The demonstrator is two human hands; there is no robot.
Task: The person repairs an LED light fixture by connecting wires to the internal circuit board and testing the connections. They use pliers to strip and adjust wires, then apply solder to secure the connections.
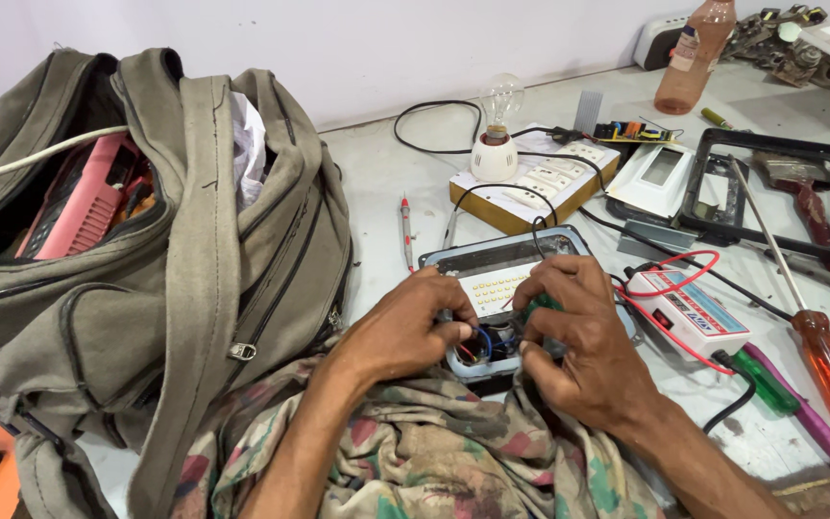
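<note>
Camouflage cloth is spread beneath the work, cushioning it. Beside it an olive canvas bag gapes. An opened LED floodlight is steadied by the left hand, fingers pinching its wires; the right hand is closed round a green-handled tool.

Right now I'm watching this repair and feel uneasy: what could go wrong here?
Both hands, left hand and right hand, work among the loose coloured wires inside the grey LED floodlight housing; a wire could tear loose. The red test leads loop beside the right wrist and may snag.
</note>
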